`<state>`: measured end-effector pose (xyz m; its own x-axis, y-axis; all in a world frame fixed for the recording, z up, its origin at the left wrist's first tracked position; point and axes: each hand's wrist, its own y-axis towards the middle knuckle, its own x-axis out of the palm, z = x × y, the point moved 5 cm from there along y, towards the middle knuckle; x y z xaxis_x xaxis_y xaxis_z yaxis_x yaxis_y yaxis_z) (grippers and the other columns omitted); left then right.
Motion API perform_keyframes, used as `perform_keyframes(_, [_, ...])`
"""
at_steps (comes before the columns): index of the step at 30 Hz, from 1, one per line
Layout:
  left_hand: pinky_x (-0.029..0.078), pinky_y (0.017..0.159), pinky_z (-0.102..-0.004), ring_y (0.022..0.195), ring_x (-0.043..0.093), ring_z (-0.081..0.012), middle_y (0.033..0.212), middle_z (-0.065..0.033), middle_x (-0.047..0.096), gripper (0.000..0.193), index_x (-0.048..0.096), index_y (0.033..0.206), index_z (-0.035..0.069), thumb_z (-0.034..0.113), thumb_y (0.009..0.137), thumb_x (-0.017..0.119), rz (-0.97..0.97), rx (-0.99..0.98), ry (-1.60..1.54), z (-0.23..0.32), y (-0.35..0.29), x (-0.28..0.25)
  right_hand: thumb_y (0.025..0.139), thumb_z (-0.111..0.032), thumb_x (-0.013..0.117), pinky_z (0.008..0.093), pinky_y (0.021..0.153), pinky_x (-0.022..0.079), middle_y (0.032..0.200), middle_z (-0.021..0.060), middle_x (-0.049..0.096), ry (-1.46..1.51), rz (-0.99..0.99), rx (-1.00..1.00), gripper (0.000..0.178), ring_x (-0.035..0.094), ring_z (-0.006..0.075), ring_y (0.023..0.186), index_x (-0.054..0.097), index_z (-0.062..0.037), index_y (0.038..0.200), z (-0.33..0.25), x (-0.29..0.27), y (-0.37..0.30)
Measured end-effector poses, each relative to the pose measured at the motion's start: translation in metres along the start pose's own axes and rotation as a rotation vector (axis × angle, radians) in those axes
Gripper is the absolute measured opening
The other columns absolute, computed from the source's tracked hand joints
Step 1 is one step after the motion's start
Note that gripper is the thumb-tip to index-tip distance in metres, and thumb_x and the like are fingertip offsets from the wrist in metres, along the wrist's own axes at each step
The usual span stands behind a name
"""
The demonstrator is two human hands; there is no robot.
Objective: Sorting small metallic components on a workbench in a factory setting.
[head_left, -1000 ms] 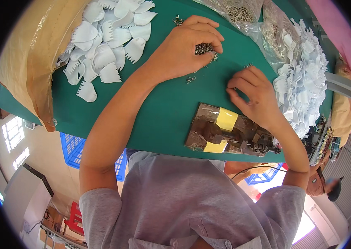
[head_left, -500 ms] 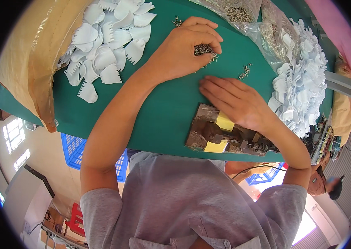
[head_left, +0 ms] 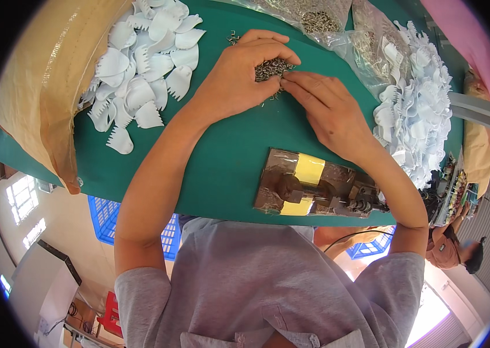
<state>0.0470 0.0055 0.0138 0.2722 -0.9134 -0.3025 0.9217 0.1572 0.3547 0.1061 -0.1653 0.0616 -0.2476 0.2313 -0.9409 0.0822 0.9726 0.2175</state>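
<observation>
a grey shirt (head_left: 268, 272) is filling the near foreground, and a blue plastic crate (head_left: 101, 219) is sitting below the table's edge at the left. on the green table (head_left: 221, 168), a dark metal fixture (head_left: 268, 191) is lying close to the near edge, with yellow tape (head_left: 310, 168) wrapping across it. beyond it, the right hand (head_left: 332, 113) is reaching in, its fingertips meeting the edge of a pile of small metal clips (head_left: 272, 68) beside the left thumb; whether they are pinching a clip, i cannot tell. the left hand (head_left: 234, 75) is curving loosely around that pile, thumb and forefinger standing apart with the clips showing between them. a few loose clips are lying just below the thumb. to the left, white toothed plastic pieces (head_left: 140, 64) are spreading beside a tan sack (head_left: 53, 87); a heap of similar white pieces (head_left: 416, 110) is standing at the right. farther off, a clear plastic bag (head_left: 320, 22) is holding more clips, and another person (head_left: 445, 249) is appearing in the background at the right.
</observation>
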Motion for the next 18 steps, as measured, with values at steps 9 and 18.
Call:
perform_keyframes(9, [0.053,0.111,-0.0375,0.139,0.059,-0.0259,0.126,-0.0031,0.076,0.037,0.078,0.113,0.006,-0.012,0.082,0.069,-0.036,0.026,0.055,-0.002,0.000,0.000,0.080,0.007,0.071,0.0418,0.095,0.057,0.128,0.0112,0.070,0.160,0.021,0.176,0.047,0.068,0.0333,0.114,0.071,-0.0058,0.126,0.015,-0.019,-0.024])
perform_keyframes(18, [0.052,0.110,-0.0375,0.141,0.057,-0.0275,0.125,-0.0034,0.076,0.033,0.079,0.108,0.005,-0.013,0.083,0.068,-0.040,0.038,0.037,-0.005,-0.001,0.001,0.082,0.001,0.076,0.0410,0.080,0.056,0.113,0.0080,0.070,0.126,0.111,0.142,0.035,0.067,0.0303,0.096,0.075,-0.0076,0.115,0.012,-0.005,-0.021])
